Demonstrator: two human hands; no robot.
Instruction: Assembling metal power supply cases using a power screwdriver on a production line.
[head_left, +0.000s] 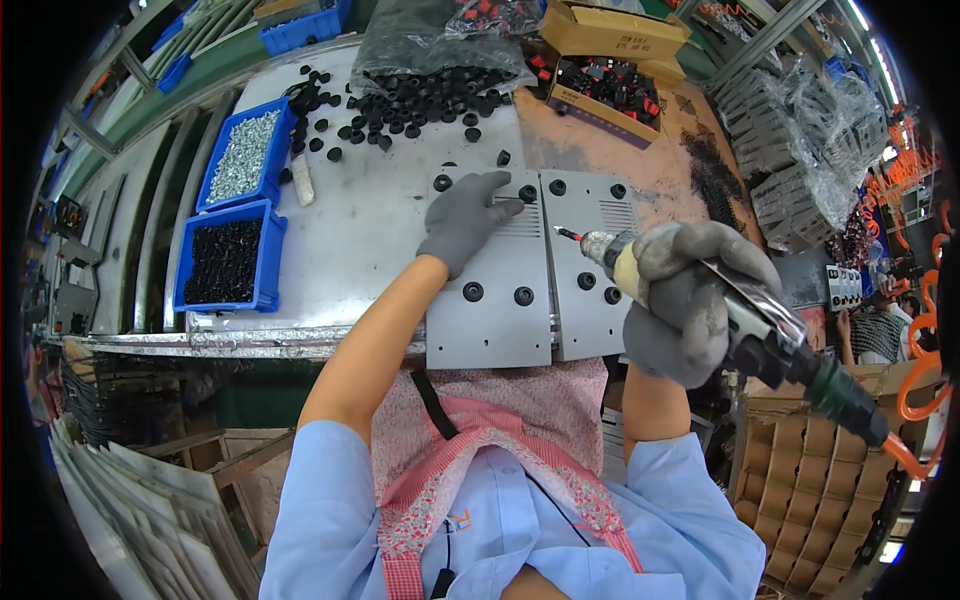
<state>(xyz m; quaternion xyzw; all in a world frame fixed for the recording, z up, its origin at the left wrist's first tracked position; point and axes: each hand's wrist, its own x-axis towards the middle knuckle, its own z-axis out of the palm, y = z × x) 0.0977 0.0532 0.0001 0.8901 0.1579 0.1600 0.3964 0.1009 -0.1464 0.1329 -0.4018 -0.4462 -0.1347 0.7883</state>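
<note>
My left hand [467,218], in a grey glove, lies over the upper part of the left grey metal plate [490,335]. Its fingers are apart, with the tips beside a black rubber foot [528,193]. Gripped in my gloved right hand [690,300] is a power screwdriver [625,262], its bit pointing left, above the right grey plate [585,335]. An orange hose [905,458] runs from the tool's rear end. Both plates have slots and carry several black feet. Beyond the left plate, one more loose foot [503,158] sits on the bench.
Blue bins of silver screws [243,155] and black screws [222,252] stand at left. Loose black feet [430,100] spill from a plastic bag [420,40]. An open carton [610,85] holds black-and-red parts. Wrapped metal parts [800,150] are stacked at right, above a divided cardboard box [815,490].
</note>
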